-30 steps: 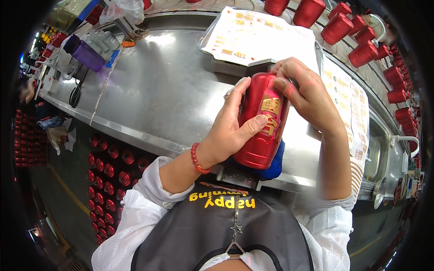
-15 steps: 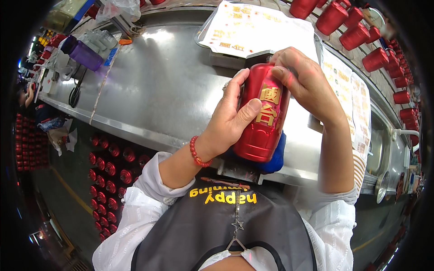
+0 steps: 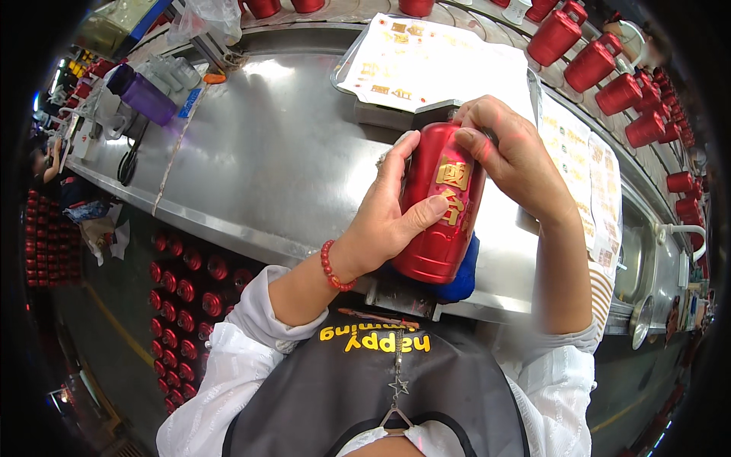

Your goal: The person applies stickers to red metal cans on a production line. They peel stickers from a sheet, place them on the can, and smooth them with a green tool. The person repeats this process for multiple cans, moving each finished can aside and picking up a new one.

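Note:
A glossy red bottle (image 3: 430, 255) with raised gold lettering lies tilted over the near part of the metal bench, its base toward me. My left hand (image 3: 384, 228) wraps its left side, thumb across the gold characters. At the far, neck end, my right hand (image 3: 510, 152) curls its fingers and thumb against the bottle's shoulder; the neck is mostly hidden by them. A blue cloth (image 3: 459, 283) shows under the bottle's lower right. Just beyond the bottle is a white sheet of gold decals (image 3: 434, 65).
More decal sheets (image 3: 582, 167) lie to the right, before a sink (image 3: 630, 259). Red bottles (image 3: 594, 65) stand on a conveyor (image 3: 525, 38) along the far side. A purple bottle (image 3: 145, 95) and black scissors (image 3: 128, 164) are at left. Racked red bottles (image 3: 186, 289) sit below the bench.
The bottle has turned slightly in my hands, moving the gold characters a little left under my thumb. Bottles on the conveyor have shifted. The whole view has moved slightly.

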A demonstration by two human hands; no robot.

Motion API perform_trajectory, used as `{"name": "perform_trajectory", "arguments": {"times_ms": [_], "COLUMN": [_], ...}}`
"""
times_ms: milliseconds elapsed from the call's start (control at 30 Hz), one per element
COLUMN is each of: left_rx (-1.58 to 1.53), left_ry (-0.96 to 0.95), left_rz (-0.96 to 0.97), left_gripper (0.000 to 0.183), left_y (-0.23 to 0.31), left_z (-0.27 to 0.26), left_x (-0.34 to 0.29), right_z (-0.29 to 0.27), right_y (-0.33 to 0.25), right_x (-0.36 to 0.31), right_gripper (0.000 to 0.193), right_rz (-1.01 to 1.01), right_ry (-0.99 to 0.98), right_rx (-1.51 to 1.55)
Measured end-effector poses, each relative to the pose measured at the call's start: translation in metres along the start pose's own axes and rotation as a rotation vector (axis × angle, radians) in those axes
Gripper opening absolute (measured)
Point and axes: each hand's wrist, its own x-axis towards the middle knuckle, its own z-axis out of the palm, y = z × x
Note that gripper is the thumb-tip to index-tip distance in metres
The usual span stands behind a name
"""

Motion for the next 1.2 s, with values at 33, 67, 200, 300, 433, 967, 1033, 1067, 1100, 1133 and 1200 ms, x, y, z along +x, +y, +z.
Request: {"name": "perform_trajectory", "arguments": {"times_ms": [33,67,200,300,433,967,1033,1067,1100,1133,1200], "left_rx": [-0.005,0.001,-0.009,0.042,-0.036,0.251,0.228,0.203,0.178,0.186,0.199], "left_ry": [-0.002,0.000,0.007,-0.008,0.012,0.099,0.106,0.104,0.102,0.091,0.074], "left_rz": [0.000,0.003,0.012,0.001,-0.001,0.082,0.067,0.047,0.026,0.016,-0.003], "left_gripper": [0.088,0.088,0.087,0.084,0.083,0.061,0.058,0.055,0.053,0.051,0.047], "left_y": [0.000,-0.001,-0.002,-0.001,0.005,0.000,0.000,0.002,0.004,0.006,0.010], "left_z": [0.000,0.000,0.001,-0.001,0.005,-0.004,-0.005,-0.007,-0.008,-0.009,-0.012], "left_x": [0.000,0.000,0.000,0.000,0.000,0.028,0.031,0.033,0.036,0.041,0.051], "right_z": [0.000,0.000,0.000,0.002,0.003,0.037,0.039,0.039,0.040,0.040,0.039], "right_y": [0.000,-0.001,0.000,0.000,0.005,-0.010,-0.009,-0.008,-0.008,-0.007,-0.009], "right_x": [0.000,0.001,0.001,-0.001,-0.019,-0.082,-0.082,-0.082,-0.082,-0.083,-0.082], "right_gripper": [0.012,0.013,0.013,0.014,0.032,0.079,0.078,0.078,0.078,0.078,0.077], "right_rz": [0.006,0.013,0.019,0.020,0.092,0.288,0.290,0.283,0.275,0.267,0.282], "right_ry": [-0.001,-0.003,-0.001,0.035,0.275,0.214,0.225,0.229,0.234,0.238,0.231], "right_rx": [0.005,0.011,-0.029,-0.044,-0.142,0.068,0.094,0.091,0.088,0.085,0.079]}}
